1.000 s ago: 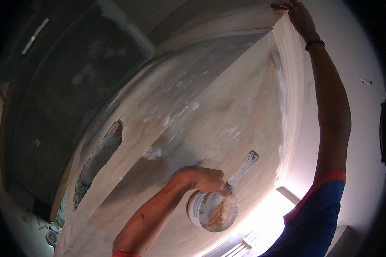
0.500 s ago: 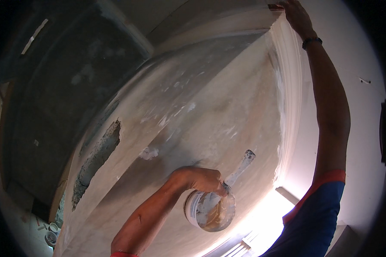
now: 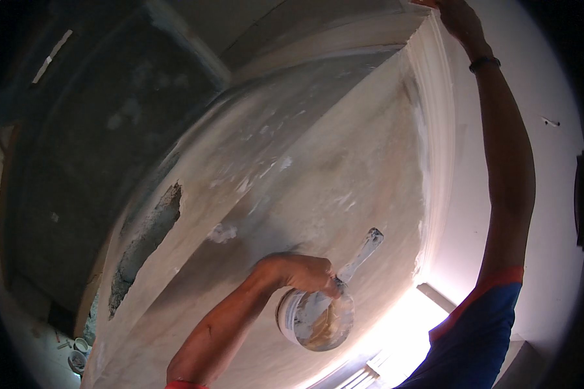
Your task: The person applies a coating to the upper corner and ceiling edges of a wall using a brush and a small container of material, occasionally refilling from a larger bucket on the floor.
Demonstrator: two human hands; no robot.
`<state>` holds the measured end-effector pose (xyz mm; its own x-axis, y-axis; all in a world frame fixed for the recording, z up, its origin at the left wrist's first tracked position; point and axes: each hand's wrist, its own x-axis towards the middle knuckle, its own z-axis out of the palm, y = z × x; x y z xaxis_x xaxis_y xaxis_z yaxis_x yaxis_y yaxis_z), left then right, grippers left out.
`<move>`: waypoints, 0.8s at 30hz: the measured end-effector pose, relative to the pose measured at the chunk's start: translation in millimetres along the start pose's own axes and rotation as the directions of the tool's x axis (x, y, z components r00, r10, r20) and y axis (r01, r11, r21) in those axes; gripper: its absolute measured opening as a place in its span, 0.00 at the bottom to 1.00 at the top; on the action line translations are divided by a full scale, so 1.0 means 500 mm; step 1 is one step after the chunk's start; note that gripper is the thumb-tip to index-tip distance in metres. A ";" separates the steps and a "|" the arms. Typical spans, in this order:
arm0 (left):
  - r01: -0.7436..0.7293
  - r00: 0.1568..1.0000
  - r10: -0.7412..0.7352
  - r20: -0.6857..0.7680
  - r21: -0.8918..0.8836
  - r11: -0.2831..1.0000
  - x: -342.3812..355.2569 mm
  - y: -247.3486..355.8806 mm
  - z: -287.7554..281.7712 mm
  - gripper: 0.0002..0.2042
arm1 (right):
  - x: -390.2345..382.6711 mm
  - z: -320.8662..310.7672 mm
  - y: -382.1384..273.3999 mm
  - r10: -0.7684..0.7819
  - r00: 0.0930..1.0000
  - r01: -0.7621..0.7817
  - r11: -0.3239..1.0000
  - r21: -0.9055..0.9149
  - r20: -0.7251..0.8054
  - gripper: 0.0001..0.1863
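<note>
Low in the middle, my left hand (image 3: 308, 272) is closed on the rim of a round tub (image 3: 287, 321) smeared with whitish and tan paste. A putty-caked putty knife (image 3: 363, 251) slants up beside my fingers, its lower end at the tub's mouth. I cannot tell whether my fingers also grip the knife. High at the upper right, my right hand (image 3: 461, 26) is raised to the top of a white moulded cornice (image 3: 438, 123). Its fingers are closed on a flat reddish strip (image 3: 424, 3), mostly cut off by the picture's upper edge.
A patchy plastered wall (image 3: 344, 155) fills the middle, with a rough-edged recess (image 3: 149, 243) at left. The pale ceiling (image 3: 532, 84) lies to the right. Bright light comes from an opening (image 3: 409, 330) below. Small containers (image 3: 78, 356) stand on the floor at lower left.
My right hand has shifted slightly right and upward, taking the reddish strip partly out of the picture. My left hand and the tub have hardly moved.
</note>
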<state>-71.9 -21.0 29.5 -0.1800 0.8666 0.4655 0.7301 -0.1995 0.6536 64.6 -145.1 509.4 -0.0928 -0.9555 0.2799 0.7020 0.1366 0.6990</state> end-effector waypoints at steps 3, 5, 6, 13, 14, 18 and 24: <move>0.045 0.999 -0.046 -0.017 -0.032 0.998 -0.019 -0.007 0.001 0.25 | 0.003 0.040 -0.056 0.012 1.000 -0.013 0.998 -0.056 -0.020 0.17; 0.044 0.999 -0.044 -0.012 -0.017 0.999 -0.019 0.000 0.001 0.25 | 0.017 -0.023 -0.062 0.193 0.954 -0.197 0.980 -0.004 0.228 0.16; 0.041 0.999 -0.041 -0.014 -0.010 0.999 -0.018 0.000 0.000 0.25 | 0.014 -0.030 -0.054 0.210 0.954 -0.215 0.977 0.003 0.215 0.15; 0.106 0.994 -0.106 -0.040 -0.003 0.994 -0.034 0.002 -0.005 0.24 | -0.047 0.018 0.041 0.050 0.965 -0.009 0.988 0.156 -0.259 0.17; 0.033 0.999 -0.032 -0.005 0.034 0.999 -0.014 0.017 -0.006 0.24 | -0.061 -0.006 0.117 0.107 0.965 -0.093 0.993 0.070 -0.239 0.16; 0.034 0.999 -0.035 -0.033 -0.017 0.999 -0.019 -0.006 -0.001 0.23 | -0.136 0.073 0.020 0.216 0.925 -0.155 0.965 0.211 -0.312 0.18; 0.015 0.999 -0.014 -0.029 0.005 1.000 -0.021 0.008 -0.001 0.22 | -0.189 0.104 -0.058 0.447 0.894 -0.424 0.864 0.270 -0.026 0.20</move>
<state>-67.6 -30.8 27.4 -0.2094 0.8558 0.4730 0.7307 -0.1845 0.6573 16.2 -45.1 497.1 0.2490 -0.8001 0.5457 0.4557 0.5940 0.6629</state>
